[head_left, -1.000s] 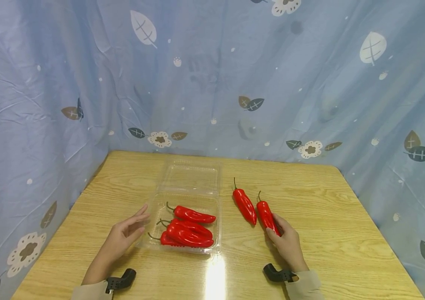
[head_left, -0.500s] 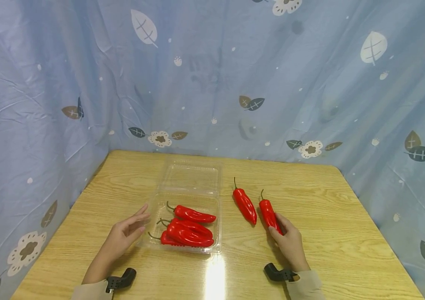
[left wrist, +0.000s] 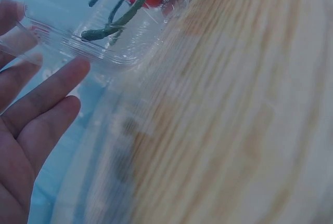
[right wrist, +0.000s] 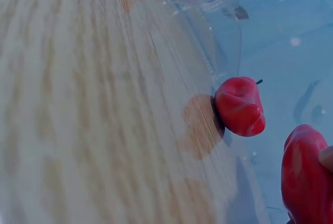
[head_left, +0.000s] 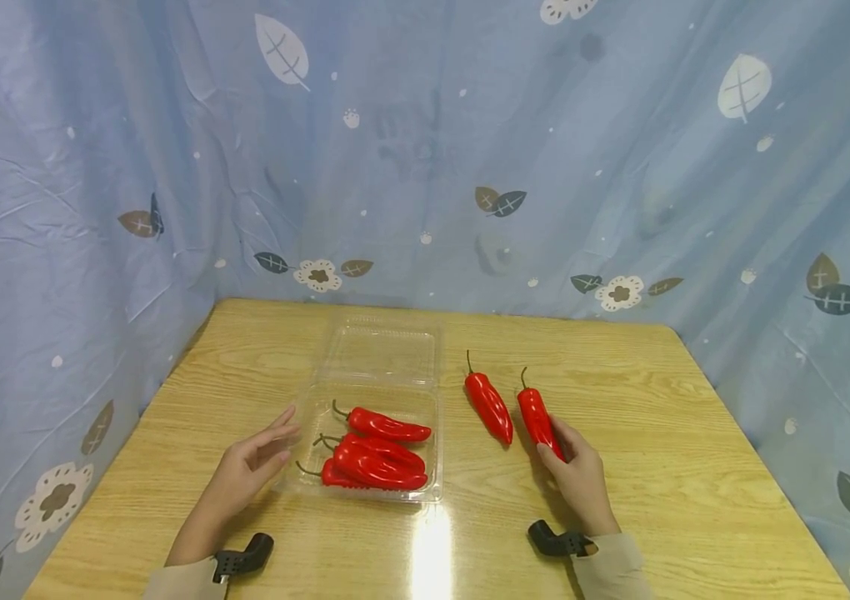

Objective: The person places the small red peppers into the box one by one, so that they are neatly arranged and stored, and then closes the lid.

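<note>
My right hand point(head_left: 579, 477) grips the lower end of a red chili pepper point(head_left: 536, 417), its green stem pointing away from me. In the right wrist view the held pepper point(right wrist: 307, 177) stands off the table, a fingertip on its side. A second red pepper point(head_left: 489, 408) lies on the table just to its left. My left hand point(head_left: 251, 462), fingers extended and spread, is at the left side of a clear plastic clamshell box point(head_left: 436, 408). Several red peppers point(head_left: 380, 463) lie in the box, stems to the left. The left wrist view shows the fingertips point(left wrist: 78, 68) right at the box's rim.
The box's clear lid point(head_left: 383, 350) lies folded back behind it on the wooden table point(head_left: 657, 417). A blue patterned curtain point(head_left: 425, 167) hangs behind the table and along both sides. Each wrist wears a black camera mount point(head_left: 245, 557).
My right hand has lifted the pepper slightly, moving it up and away from me, and the pepper has shifted a little right. My left hand has stayed in place.
</note>
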